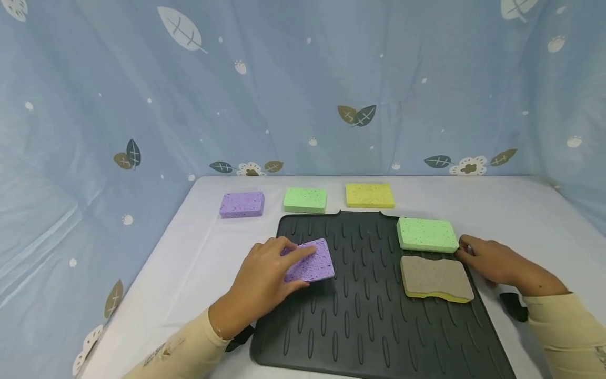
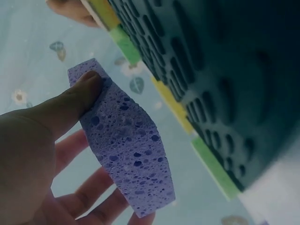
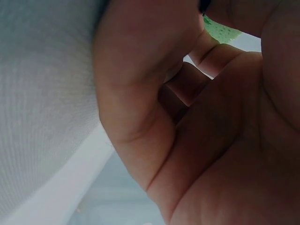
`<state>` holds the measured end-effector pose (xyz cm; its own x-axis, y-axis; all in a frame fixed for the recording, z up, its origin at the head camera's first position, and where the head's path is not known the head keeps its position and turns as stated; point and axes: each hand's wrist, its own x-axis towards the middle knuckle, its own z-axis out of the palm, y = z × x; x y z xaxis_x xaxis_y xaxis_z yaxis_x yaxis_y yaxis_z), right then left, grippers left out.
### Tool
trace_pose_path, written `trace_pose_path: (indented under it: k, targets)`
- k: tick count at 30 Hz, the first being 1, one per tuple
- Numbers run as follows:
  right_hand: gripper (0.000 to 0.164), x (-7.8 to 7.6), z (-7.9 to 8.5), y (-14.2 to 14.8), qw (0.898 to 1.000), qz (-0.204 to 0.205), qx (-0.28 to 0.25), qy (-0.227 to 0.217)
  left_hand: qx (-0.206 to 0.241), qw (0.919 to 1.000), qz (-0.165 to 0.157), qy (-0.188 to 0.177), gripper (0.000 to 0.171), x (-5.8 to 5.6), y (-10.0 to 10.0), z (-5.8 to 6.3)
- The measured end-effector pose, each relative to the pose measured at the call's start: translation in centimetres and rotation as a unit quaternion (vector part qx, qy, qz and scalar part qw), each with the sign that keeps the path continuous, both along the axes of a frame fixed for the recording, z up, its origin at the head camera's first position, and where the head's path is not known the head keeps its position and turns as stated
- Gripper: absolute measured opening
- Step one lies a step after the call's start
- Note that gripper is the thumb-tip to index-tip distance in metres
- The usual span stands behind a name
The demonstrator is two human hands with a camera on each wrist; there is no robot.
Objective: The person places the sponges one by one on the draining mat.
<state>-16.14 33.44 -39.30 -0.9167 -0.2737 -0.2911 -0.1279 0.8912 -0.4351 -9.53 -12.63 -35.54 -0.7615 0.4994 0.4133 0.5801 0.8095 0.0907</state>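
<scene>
My left hand [image 1: 262, 279] holds a purple sponge [image 1: 314, 263] over the left part of a black ridged rubber mat [image 1: 352, 310]. In the left wrist view the thumb presses one face of this sponge [image 2: 131, 140], with the fingers behind it. At the mat's right edge my right hand [image 1: 494, 260] has curled fingers and seems to pinch the rim, beside a light green sponge [image 1: 426, 235]. Its fingertips are partly hidden in the right wrist view. Below that green sponge lies a yellow sponge with a beige top [image 1: 436, 276], on the mat.
Behind the mat, a purple sponge [image 1: 242, 204], a green sponge [image 1: 305, 200] and a yellow sponge [image 1: 369, 195] lie in a row on the white table [image 1: 189, 252]. A blue leaf-patterned curtain [image 1: 303, 79] hangs behind and along the sides.
</scene>
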Motion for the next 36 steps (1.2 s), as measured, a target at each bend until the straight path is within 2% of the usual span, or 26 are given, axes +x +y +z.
trace_pose_path:
  k: [8,12,17,23,28,32,36]
  targets:
    - [0.031,-0.1,0.0,-0.3,1.0,0.001,-0.007,-0.001,-0.041,0.9986,-0.029,-0.014,0.062,-0.3,1.7,0.5]
    - [0.032,-0.2,0.2,-0.4,1.0,0.005,-0.002,0.01,-0.06,0.9969,-0.048,-0.02,0.062,-0.9,2.7,1.0]
    - [0.031,0.0,0.2,-0.5,1.0,-0.007,-0.01,-0.003,-0.096,0.9927,-0.068,-0.028,0.061,-1.6,4.3,1.4]
    - [0.029,0.4,0.0,-0.2,1.0,-0.012,-0.003,0.005,-0.151,0.9827,-0.097,-0.045,0.065,-2.0,6.7,0.8]
    - [0.03,0.5,-0.2,0.1,1.0,-0.015,-0.001,0.006,-0.175,0.9767,-0.119,-0.033,0.065,-2.3,8.2,0.5]
    - [0.03,0.4,-0.2,0.0,1.0,-0.014,-0.002,0.009,-0.19,0.9732,-0.126,-0.029,0.065,-2.6,9.0,0.3]
    - [0.031,0.2,0.1,0.0,1.0,-0.012,0.0,0.008,-0.22,0.9664,-0.129,-0.034,0.065,-3.1,9.8,0.0]
